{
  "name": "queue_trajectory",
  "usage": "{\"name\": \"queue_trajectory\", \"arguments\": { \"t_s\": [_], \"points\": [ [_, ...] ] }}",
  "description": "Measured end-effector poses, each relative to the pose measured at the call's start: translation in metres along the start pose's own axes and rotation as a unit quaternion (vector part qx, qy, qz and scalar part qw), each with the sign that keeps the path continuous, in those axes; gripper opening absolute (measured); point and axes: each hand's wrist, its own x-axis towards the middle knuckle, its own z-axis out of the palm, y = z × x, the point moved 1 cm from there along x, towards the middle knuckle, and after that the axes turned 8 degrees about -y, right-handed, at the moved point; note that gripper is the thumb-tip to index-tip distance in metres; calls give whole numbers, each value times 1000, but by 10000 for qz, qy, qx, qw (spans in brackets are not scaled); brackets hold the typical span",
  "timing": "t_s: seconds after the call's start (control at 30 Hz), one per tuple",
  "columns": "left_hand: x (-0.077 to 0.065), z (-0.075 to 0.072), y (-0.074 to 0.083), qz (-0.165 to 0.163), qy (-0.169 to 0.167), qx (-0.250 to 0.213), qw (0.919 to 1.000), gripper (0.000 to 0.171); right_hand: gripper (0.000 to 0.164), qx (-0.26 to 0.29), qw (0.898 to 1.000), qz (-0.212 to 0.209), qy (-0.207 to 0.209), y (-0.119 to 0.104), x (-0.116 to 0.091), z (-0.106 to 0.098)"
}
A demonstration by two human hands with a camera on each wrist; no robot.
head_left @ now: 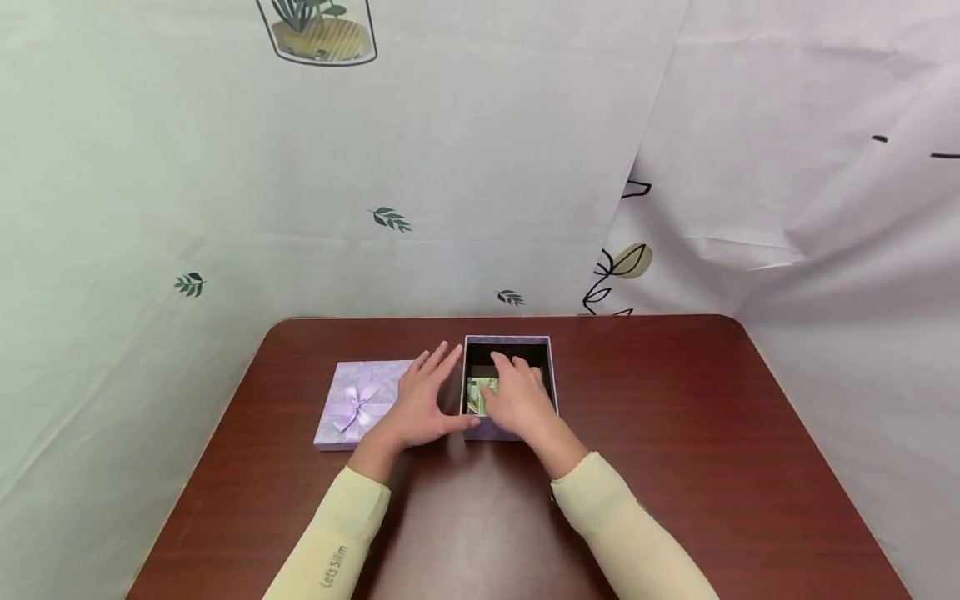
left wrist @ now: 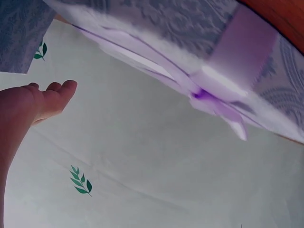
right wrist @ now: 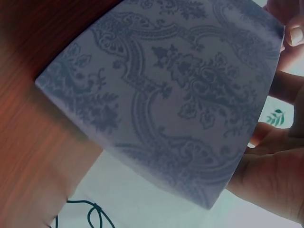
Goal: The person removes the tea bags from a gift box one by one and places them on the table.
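A purple patterned gift box [head_left: 495, 429] with a dark interior stands uncovered on the table. My right hand [head_left: 517, 400] reaches over its front wall, fingers spread loosely inside; the thumb lies near a green printed paper [head_left: 480, 396] that looks like a banknote. In the right wrist view the box's front wall [right wrist: 156, 95] hides part of that hand [right wrist: 270, 178]. To the left of the box my left hand [head_left: 423, 404] has its fingers extended and its thumb at the box's front left corner. It partly covers the bow-tied lid [head_left: 341, 425], whose ribbon [left wrist: 247, 42] shows in the left wrist view.
A reddish-brown wooden table [head_left: 675, 467] bears the box and lid. Behind it hangs a pale cloth backdrop [head_left: 480, 167] with leaf prints, close to the table's back edge.
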Motion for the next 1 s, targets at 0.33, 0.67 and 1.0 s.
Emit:
{"name": "queue_trajectory", "arguments": {
  "t_s": [0.33, 0.67, 1.0],
  "points": [
    [4, 12, 4, -86, -124, 75, 9999, 110, 56, -77, 9990, 170, -407, 6, 6, -4],
    [6, 19, 6, -127, -122, 109, 9998, 108, 61, -449, 9970, 26, -637, 14, 13, 0],
    [8, 21, 6, -201, -193, 1, 9996, 108, 63, -317, 9947, 198, -959, 17, 21, 0]
  ]
}}
